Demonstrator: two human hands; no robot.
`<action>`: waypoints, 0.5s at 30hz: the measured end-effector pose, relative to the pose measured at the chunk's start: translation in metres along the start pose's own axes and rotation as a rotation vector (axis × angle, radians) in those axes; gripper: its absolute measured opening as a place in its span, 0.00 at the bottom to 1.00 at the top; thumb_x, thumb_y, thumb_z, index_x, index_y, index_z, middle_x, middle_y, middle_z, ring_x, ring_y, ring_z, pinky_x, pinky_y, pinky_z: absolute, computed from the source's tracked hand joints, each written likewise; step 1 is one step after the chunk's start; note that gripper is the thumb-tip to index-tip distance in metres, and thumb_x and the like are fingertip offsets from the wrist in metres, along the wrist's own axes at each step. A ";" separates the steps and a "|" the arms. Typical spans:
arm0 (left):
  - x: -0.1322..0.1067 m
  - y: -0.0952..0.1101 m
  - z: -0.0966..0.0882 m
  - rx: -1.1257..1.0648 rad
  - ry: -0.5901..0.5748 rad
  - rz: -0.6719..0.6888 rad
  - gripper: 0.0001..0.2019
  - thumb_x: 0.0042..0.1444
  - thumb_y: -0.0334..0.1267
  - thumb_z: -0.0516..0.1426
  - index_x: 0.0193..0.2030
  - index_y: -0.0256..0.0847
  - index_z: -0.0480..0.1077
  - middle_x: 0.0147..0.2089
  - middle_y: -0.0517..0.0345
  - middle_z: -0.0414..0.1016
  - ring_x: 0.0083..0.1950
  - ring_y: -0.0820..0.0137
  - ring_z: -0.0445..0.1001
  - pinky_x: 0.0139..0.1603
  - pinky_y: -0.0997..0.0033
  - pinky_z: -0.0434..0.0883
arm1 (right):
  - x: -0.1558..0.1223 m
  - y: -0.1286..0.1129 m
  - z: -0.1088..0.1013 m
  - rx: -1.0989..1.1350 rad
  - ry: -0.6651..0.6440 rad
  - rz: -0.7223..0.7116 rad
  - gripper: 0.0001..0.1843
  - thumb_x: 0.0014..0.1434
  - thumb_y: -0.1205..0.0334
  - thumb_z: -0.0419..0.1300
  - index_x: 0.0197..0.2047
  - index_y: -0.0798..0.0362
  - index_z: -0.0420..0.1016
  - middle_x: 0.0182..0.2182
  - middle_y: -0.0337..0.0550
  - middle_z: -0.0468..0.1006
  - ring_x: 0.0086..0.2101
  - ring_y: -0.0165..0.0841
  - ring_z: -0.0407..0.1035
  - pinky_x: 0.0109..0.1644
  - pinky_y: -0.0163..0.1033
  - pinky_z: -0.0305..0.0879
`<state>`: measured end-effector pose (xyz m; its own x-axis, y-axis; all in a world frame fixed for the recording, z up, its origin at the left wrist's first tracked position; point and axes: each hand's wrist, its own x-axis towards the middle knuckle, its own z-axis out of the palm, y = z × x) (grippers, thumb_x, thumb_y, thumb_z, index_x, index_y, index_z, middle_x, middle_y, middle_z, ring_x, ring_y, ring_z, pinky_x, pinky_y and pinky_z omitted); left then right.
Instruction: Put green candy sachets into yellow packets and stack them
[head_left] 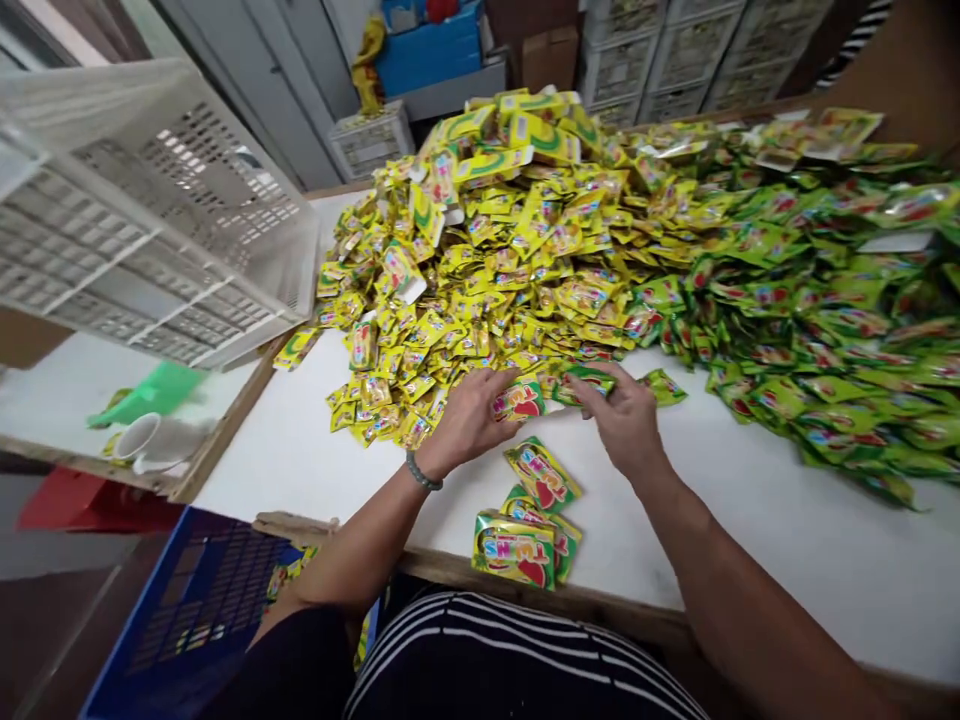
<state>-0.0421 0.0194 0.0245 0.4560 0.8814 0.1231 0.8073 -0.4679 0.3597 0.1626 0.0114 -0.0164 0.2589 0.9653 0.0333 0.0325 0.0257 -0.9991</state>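
Observation:
My left hand [469, 415] pinches a green sweet packet [519, 400] at the near edge of a large heap of yellow packets [487, 250]. My right hand [622, 420] closes its fingers on another green packet [585, 380] just beside it. A big heap of green packets [817, 300] spreads to the right. Close to me on the white table [750, 540] lies a small stack of green packets [525, 535], with one more packet [541, 472] above it. A bracelet is on my left wrist.
A white plastic crate [142, 220] lies tilted at the left. Below it a lower surface holds a white cup [142, 440] and a green scoop [154, 392]. A blue crate [187, 610] stands by my left side. Stacked crates [675, 50] line the back.

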 end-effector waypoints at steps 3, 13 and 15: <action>0.006 0.003 0.013 -0.051 0.019 -0.030 0.29 0.51 0.41 0.63 0.60 0.39 0.66 0.49 0.49 0.73 0.49 0.59 0.71 0.49 0.62 0.69 | 0.006 0.000 -0.009 -0.175 -0.103 0.057 0.26 0.47 0.39 0.66 0.40 0.52 0.77 0.12 0.28 0.57 0.17 0.28 0.53 0.21 0.35 0.48; -0.002 -0.002 0.025 -0.241 0.003 0.002 0.26 0.54 0.46 0.62 0.60 0.42 0.69 0.49 0.47 0.75 0.50 0.58 0.71 0.51 0.58 0.68 | 0.006 0.007 -0.006 -0.264 -0.199 -0.087 0.15 0.50 0.48 0.65 0.36 0.50 0.77 0.34 0.42 0.78 0.34 0.37 0.70 0.41 0.43 0.65; -0.002 -0.004 0.023 -0.512 0.007 -0.089 0.25 0.52 0.48 0.64 0.56 0.42 0.73 0.49 0.49 0.77 0.48 0.60 0.74 0.51 0.61 0.69 | 0.003 0.006 -0.002 -0.162 -0.158 -0.093 0.18 0.49 0.47 0.67 0.38 0.51 0.75 0.33 0.41 0.77 0.33 0.36 0.70 0.41 0.43 0.66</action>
<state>-0.0374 0.0183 0.0019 0.3895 0.9178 0.0771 0.5555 -0.3009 0.7751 0.1654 0.0144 -0.0218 0.0933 0.9898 0.1079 0.2064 0.0868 -0.9746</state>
